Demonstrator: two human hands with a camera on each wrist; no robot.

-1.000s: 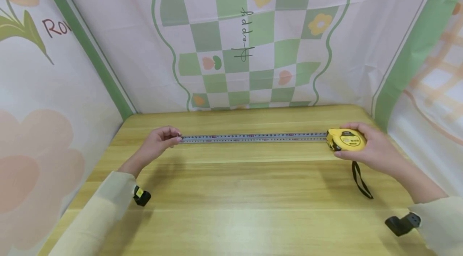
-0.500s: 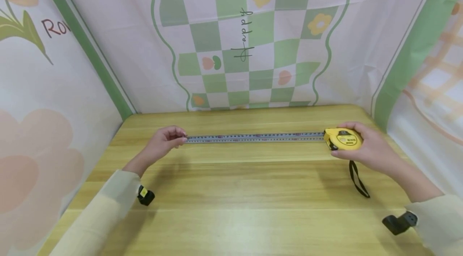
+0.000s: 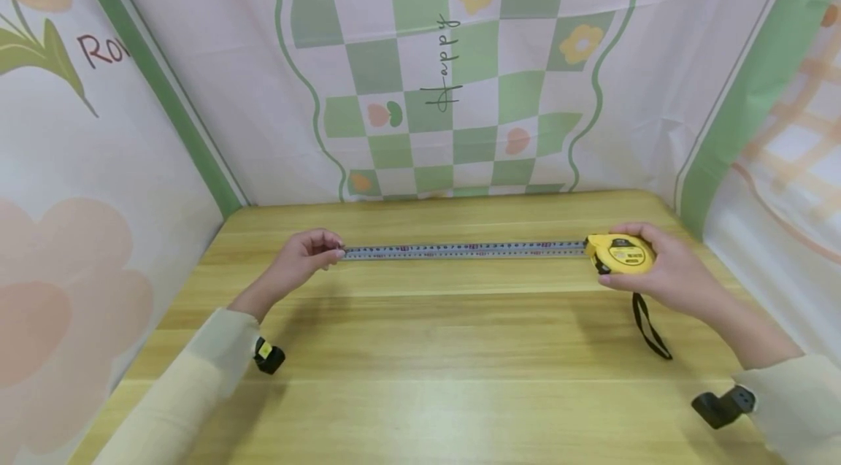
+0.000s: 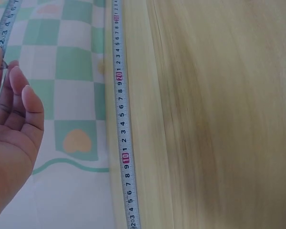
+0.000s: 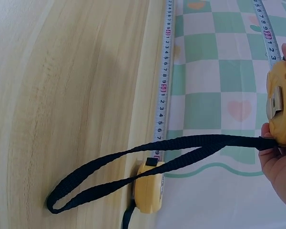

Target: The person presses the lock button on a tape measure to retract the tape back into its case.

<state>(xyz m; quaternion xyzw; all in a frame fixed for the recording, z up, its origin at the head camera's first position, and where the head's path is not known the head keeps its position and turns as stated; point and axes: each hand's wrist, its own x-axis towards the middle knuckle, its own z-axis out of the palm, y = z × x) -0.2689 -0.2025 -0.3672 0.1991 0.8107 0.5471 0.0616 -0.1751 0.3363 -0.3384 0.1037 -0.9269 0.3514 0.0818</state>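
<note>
A yellow tape measure [image 3: 627,257] is gripped by its case in my right hand [image 3: 677,271], thumb on the near side. Its blade runs left to my left hand [image 3: 298,260], where thumb and fingers pinch the hooked end. In the right wrist view a black wrist strap [image 5: 181,144] hangs from the held case. Below it, a second yellow tape measure [image 5: 150,191] lies on the table, its blade [image 4: 121,102] drawn out along the far edge. In the head view the held blade overlaps the lying one, and the second case is hidden behind the held one.
The wooden table [image 3: 434,348] reaches back to a checked cloth [image 3: 476,118] hanging behind it. Printed cloths also stand at the left [image 3: 85,231] and right [image 3: 775,231]. A small black camera [image 3: 723,406] sits at each sleeve.
Both hands have come closer together, the left moving right and the right slightly left. The stretch of held blade between them is shorter. The lying blade has not moved.
</note>
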